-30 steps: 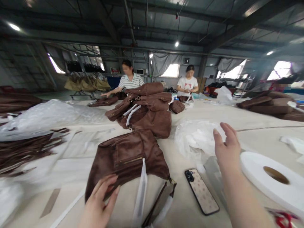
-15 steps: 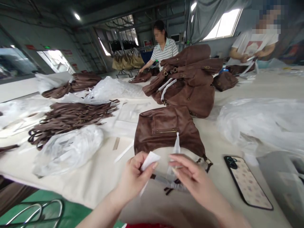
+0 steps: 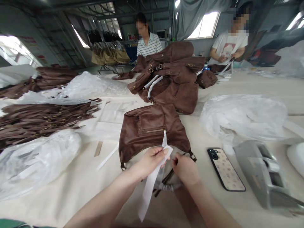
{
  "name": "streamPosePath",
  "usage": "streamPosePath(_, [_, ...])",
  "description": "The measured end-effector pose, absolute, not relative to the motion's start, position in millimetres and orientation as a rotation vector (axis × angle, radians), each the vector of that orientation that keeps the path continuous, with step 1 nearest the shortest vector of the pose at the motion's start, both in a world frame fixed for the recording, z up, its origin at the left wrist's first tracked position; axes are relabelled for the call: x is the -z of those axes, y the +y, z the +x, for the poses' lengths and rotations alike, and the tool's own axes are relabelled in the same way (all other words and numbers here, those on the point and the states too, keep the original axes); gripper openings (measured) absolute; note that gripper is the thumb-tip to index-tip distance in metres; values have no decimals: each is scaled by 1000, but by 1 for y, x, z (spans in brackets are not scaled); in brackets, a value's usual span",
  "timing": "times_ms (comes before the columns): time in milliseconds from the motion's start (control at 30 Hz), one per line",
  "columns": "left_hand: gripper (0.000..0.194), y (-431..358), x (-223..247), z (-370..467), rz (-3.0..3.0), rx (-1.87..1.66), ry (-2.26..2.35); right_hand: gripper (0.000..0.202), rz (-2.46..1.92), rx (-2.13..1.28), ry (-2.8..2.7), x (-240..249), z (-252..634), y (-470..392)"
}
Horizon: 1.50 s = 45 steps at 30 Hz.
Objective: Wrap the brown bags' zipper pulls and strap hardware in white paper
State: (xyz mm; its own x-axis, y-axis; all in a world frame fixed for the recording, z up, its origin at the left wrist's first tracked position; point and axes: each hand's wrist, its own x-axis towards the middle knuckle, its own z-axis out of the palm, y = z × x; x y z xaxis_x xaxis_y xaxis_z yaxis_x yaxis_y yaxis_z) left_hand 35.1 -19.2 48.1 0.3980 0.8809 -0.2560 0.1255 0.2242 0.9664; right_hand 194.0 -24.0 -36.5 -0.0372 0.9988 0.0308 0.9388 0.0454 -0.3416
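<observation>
A brown leather bag point(image 3: 152, 122) lies on the table before me, its zipped pocket facing up. From the zip's right end hangs a twisted white wrapping strip point(image 3: 164, 136). My left hand point(image 3: 154, 160) pinches a long white paper strip point(image 3: 149, 191) just below that wrapping, and the strip's tail trails down toward me. Close by on the right, my right hand point(image 3: 186, 167) is curled in near the bag's strap end; whatever lies in its fingers is hidden. A wrapped strap part point(image 3: 166, 186) lies under and between my hands.
More brown bags point(image 3: 178, 79) are heaped behind. Brown straps point(image 3: 42, 118) and plastic bags point(image 3: 49, 158) lie left. To the right are a phone point(image 3: 226, 169), a grey tape dispenser-like object point(image 3: 263, 174) and clear plastic point(image 3: 244, 115). Two people point(image 3: 149, 42) stand across the table.
My view has swung right. My left hand has brought the paper strip up to the wrapping at the zip, and its long tail now shows. My right hand's fingers have curled in.
</observation>
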Motion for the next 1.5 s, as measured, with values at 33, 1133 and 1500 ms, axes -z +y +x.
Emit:
streamPosePath(33, [38,-14,-46,40,1150,-676,1009,12,-1917,-447,-1965,37,197,-21])
streamPosePath(1133, [45,15,33,41,1520,-621,1194,23,-836,-1686,-329,5,266,-10])
streamPosePath(1500, [33,-4,2,44,1876,-500,1048,21,-868,-1488,-462,9,268,-7])
